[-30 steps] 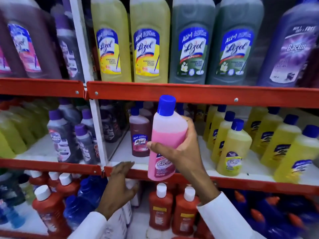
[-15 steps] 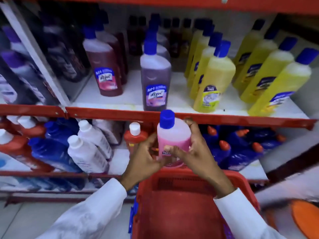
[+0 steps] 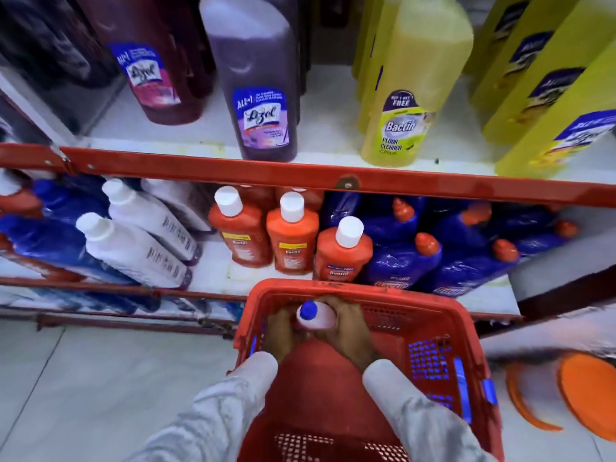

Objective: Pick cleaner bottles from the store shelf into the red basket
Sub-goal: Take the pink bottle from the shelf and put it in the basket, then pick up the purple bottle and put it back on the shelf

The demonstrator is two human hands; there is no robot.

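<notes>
Both hands (image 3: 320, 331) hold bottle (image 3: 316, 315), seemingly inside basket (image 3: 433, 315).

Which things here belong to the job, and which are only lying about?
Job: pink bottle with blue cap, held by left hand and right hand inside the red basket.

Lying about: orange discs on the floor; white bottles.

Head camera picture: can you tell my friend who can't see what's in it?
Two hands, left hand and right hand, hold a pink bottle with a blue cap inside a red basket on the floor. Behind it, red store shelves hold orange, white, blue, purple and yellow cleaner bottles.
</notes>
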